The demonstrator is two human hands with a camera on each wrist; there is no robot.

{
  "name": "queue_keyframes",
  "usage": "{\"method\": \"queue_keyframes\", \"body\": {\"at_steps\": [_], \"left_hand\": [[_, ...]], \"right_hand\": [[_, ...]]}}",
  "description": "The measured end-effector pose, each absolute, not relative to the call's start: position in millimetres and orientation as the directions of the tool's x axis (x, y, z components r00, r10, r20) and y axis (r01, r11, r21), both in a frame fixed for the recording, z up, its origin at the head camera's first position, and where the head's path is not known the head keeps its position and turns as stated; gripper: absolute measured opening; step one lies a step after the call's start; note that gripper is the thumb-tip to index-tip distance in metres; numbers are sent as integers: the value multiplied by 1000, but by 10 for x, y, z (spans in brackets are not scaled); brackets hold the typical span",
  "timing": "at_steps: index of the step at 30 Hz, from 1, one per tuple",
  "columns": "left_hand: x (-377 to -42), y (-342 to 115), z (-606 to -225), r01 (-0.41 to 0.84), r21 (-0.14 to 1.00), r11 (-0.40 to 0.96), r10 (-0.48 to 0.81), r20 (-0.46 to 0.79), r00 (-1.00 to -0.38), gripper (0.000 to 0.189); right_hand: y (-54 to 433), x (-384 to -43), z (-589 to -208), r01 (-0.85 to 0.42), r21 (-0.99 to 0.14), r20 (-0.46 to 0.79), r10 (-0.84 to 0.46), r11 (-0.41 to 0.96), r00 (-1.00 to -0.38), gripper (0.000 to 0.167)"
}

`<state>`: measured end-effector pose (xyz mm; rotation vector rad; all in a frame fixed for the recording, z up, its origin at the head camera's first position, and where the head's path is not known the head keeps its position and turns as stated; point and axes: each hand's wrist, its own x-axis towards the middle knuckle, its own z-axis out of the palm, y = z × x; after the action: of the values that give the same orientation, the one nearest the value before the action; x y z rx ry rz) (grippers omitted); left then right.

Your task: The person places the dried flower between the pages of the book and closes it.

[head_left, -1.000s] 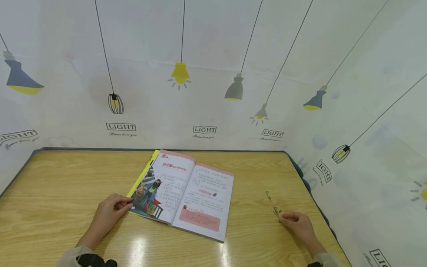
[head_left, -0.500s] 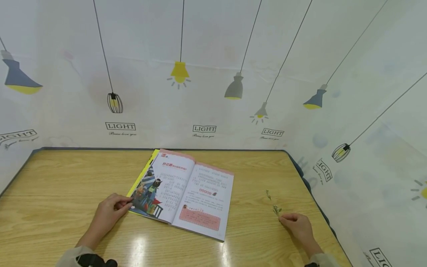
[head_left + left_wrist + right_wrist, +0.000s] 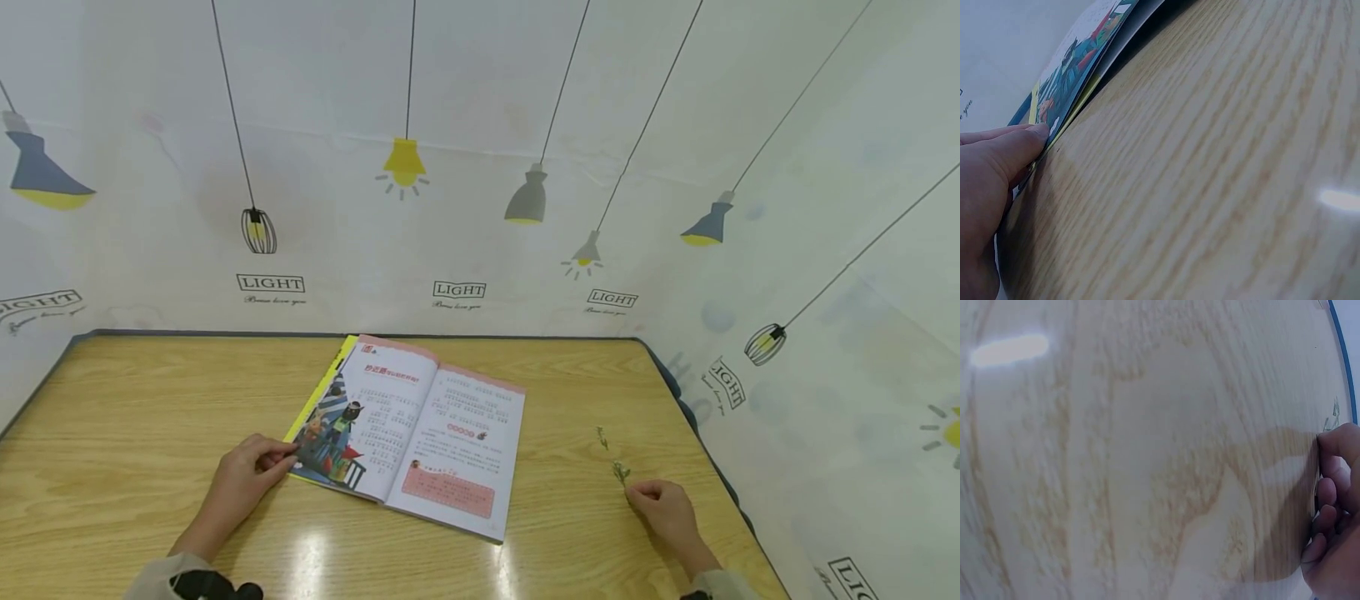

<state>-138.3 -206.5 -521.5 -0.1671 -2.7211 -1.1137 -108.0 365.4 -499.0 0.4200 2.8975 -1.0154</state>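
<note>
An open book [image 3: 408,437] with printed text and a colourful picture lies at the middle of the table, turned a little askew. At its lower left edge, my left hand [image 3: 247,475] pinches the page and cover edge; in the left wrist view the thumb [image 3: 1032,137] lies over the picture. Over on the right, my right hand [image 3: 666,512] pinches the stem of a small leafy green sprig [image 3: 620,472] between thumb and forefinger, close over the table. The other right fingers are curled in, as the right wrist view shows. Just beyond lies a smaller sprig [image 3: 602,437].
The wood-grain table [image 3: 150,400] has a dark blue edging along its back and right sides. Behind it and to the right stands a white cloth wall [image 3: 337,242] printed with hanging lamps. Light glares off the tabletop near the front.
My right hand has shifted slightly left, and the sprig it holds has turned and moved a little with it. The left hand and the book have stayed in place.
</note>
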Motion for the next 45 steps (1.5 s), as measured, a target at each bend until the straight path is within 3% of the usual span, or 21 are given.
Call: {"method": "queue_keyframes", "body": {"at_steps": [24, 33, 45], "left_hand": [[-1370, -2064, -5216, 205, 669, 714, 23, 270, -963, 17], [-1375, -2059, -5213, 200, 669, 716, 24, 263, -965, 17], [-1377, -2057, -5211, 200, 680, 706, 27, 257, -966, 17]], "right_hand": [[3612, -1044, -4960, 319, -667, -139, 308, 674, -941, 26], [3633, -1065, -4914, 331, -688, -121, 348, 645, -930, 38], [3623, -1111, -4946, 369, -631, -141, 367, 683, -920, 29]]}}
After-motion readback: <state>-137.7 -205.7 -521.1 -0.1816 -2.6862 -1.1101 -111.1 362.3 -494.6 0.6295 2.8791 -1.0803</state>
